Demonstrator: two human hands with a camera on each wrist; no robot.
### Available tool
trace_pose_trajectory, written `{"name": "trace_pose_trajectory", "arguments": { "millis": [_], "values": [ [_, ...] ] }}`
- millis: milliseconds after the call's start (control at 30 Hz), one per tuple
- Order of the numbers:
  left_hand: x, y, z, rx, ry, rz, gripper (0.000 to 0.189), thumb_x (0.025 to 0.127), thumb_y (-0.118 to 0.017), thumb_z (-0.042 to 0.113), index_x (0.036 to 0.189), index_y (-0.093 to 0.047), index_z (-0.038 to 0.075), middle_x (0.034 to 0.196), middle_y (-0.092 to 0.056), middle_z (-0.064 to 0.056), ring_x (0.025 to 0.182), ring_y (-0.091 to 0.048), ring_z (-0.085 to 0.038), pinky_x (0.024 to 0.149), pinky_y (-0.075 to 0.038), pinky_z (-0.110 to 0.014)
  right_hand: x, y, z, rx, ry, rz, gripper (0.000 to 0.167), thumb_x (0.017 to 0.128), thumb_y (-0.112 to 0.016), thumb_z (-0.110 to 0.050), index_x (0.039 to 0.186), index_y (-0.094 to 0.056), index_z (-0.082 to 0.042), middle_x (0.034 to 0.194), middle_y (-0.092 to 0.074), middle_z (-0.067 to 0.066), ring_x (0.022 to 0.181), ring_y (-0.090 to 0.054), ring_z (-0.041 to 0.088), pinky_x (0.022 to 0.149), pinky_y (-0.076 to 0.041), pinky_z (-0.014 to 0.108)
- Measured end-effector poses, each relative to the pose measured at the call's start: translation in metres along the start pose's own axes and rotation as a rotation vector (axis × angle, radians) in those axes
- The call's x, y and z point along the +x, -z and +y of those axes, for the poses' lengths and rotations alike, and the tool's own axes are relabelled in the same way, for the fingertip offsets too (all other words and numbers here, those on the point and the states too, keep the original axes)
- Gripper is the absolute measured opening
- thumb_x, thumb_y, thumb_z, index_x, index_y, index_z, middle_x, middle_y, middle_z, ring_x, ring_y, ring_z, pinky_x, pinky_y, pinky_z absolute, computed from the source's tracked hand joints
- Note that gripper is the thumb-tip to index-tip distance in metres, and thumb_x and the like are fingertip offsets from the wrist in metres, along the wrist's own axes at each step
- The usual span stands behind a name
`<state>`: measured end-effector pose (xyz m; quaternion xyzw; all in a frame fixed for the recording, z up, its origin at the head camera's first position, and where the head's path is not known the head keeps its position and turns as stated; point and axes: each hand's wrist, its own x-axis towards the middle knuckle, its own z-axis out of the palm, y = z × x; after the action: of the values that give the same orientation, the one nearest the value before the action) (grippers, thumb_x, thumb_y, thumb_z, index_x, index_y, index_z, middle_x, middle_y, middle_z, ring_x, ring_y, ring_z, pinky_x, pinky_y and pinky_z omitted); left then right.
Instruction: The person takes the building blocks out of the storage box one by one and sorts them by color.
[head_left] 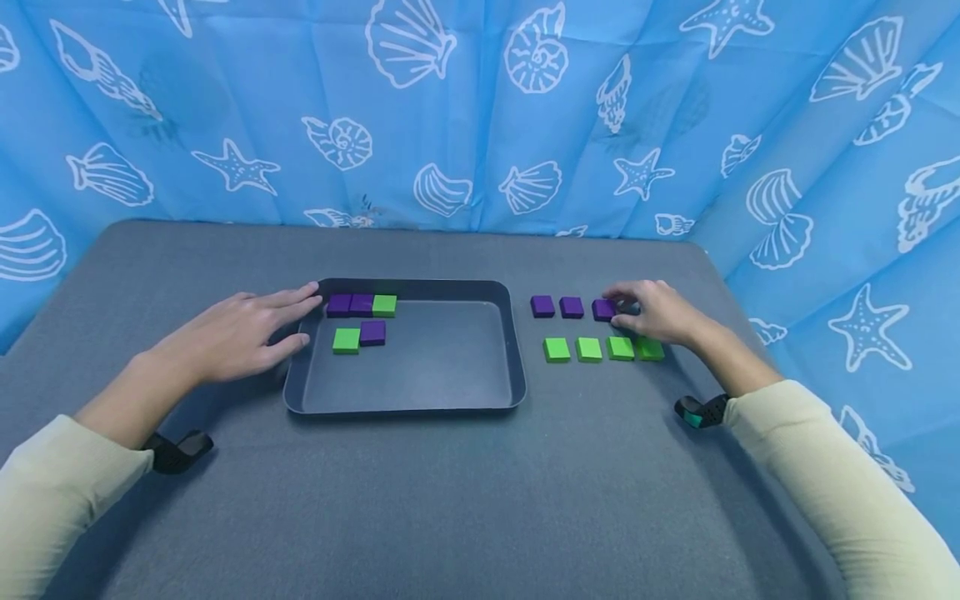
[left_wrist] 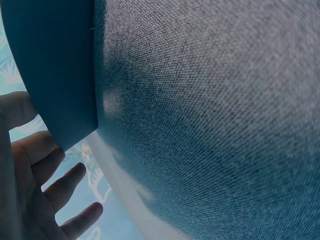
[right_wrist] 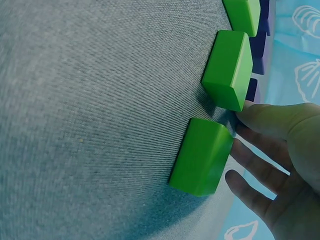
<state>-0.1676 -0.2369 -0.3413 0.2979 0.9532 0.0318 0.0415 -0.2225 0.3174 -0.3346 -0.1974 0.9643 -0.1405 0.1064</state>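
Purple block [head_left: 602,311] lies on the grey desk [head_left: 450,500], right of the tray, at the right end of the uncovered purple row. Tray [head_left: 442,367]: dark, shallow, low-walled, five blocks in its far left part. Far row in tray, left to right: two purple, one green [head_left: 385,306], side by side along the far wall. Second row: one green [head_left: 346,340], one purple [head_left: 372,333] beside it, set slightly farther back; bare floor right of and in front of both. Right hand [head_left: 656,310]: thumb and index finger curled, pinching the purple block at its right end; remaining fingers apart, seen in the right wrist view just beside the rightmost green block [right_wrist: 202,157]. Two further purple blocks [head_left: 557,307] lie to the left, spaced out. Nearer row: four green blocks [head_left: 588,349], the rightmost partly under the hand. Left hand [head_left: 240,333]: at the tray's left wall, fingers extended and spread, thumb apart, fingertips at the rim near the far left corner; the blocks in the tray lie just right of them.
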Motion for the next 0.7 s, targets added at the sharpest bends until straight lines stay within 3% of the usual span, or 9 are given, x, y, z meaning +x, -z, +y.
{"name": "trace_pose_trajectory", "arguments": {
  "millis": [167,367,533,700],
  "values": [
    [0.0,-0.001,-0.001,-0.007,-0.001,0.003,0.061,0.102,-0.052,0.035,0.152,-0.039,0.002,0.156,-0.035,-0.021,0.125,-0.055,-0.044,0.103,-0.036,-0.069,0.0,-0.001,0.002,-0.006,0.006,0.008,0.044,0.09,-0.071,-0.006,0.13,-0.059,0.008,0.12,-0.065,0.027,0.11,-0.063,0.04,0.096,-0.047,0.058],
    [0.0,0.001,-0.002,-0.011,0.0,-0.002,0.062,0.101,-0.053,0.035,0.152,-0.039,0.002,0.157,-0.035,-0.021,0.127,-0.053,-0.045,0.103,-0.036,-0.069,0.004,0.003,-0.003,-0.019,0.026,-0.041,0.053,0.091,-0.07,-0.012,0.136,-0.052,0.008,0.13,-0.059,0.029,0.115,-0.059,0.044,0.098,-0.046,0.06],
    [-0.001,0.001,-0.002,-0.016,0.004,-0.007,0.061,0.101,-0.053,0.035,0.152,-0.039,0.002,0.157,-0.034,-0.022,0.128,-0.052,-0.045,0.103,-0.035,-0.069,0.013,0.013,-0.019,-0.014,0.045,-0.083,0.06,0.091,-0.072,-0.016,0.14,-0.048,0.008,0.135,-0.055,0.03,0.117,-0.057,0.046,0.097,-0.047,0.06],
    [-0.001,0.0,-0.003,-0.018,0.0,-0.006,0.062,0.102,-0.053,0.035,0.152,-0.039,0.003,0.157,-0.034,-0.021,0.127,-0.052,-0.045,0.104,-0.035,-0.069,0.025,0.026,-0.044,-0.043,0.037,-0.061,0.063,0.09,-0.073,-0.017,0.142,-0.046,0.005,0.141,-0.05,0.029,0.119,-0.056,0.046,0.098,-0.046,0.06]
  ]
}}
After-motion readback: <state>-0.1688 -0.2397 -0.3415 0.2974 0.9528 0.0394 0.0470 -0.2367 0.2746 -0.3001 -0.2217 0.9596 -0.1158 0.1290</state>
